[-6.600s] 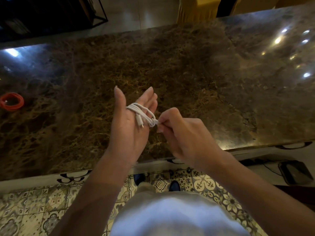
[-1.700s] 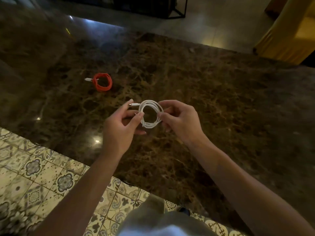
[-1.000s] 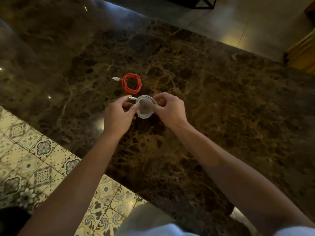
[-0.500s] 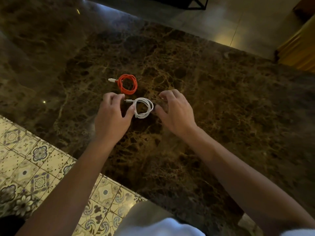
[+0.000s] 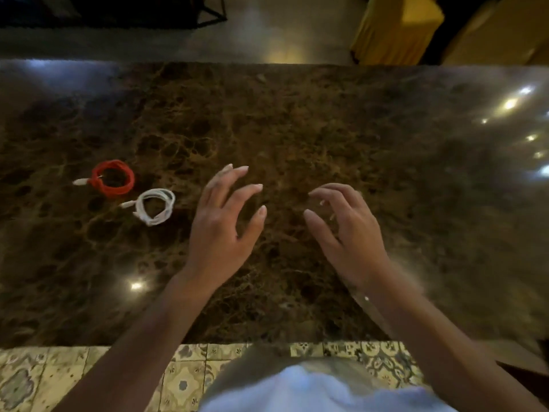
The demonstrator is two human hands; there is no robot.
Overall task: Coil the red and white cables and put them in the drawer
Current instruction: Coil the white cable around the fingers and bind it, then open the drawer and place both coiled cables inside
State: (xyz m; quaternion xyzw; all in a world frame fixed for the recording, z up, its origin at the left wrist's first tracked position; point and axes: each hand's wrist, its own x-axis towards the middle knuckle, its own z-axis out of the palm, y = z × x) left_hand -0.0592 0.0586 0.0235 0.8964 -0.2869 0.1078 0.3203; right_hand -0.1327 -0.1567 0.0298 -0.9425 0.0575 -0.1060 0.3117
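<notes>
Marble table [image 5: 326, 120]: a dark brown polished slab with pale veining fills most of the view; its near edge runs across the bottom, and bright spots of light reflect on its right side and near the left forearm.
Tiled floor [image 5: 35, 379]: patterned cream tiles show below the table's near edge.
Yellow furniture [image 5: 395, 25]: a yellow draped piece stands beyond the table's far edge, at the upper right.
Person's clothing [image 5: 312, 391]: pale fabric at the bottom centre, blurred.
Left hand [image 5: 221, 224]: held over the middle of the table, palm down, fingers spread and nearly straight, thumb out to the right; it holds nothing and is to the right of both cables, apart from them.
Right hand [image 5: 346, 230]: beside the left hand with a gap between them, fingers loosely bent and empty; slightly blurred, and whether the fingertips touch the marble I cannot tell.
Red cable [image 5: 114, 177]: wound into a round coil lying flat on the table's left part, a white plug end sticking out to its left.
White cable [image 5: 156, 206]: wound into a smaller coil lying flat on the table, just beside the red one on its near right, not touching it; a plug end points left.
</notes>
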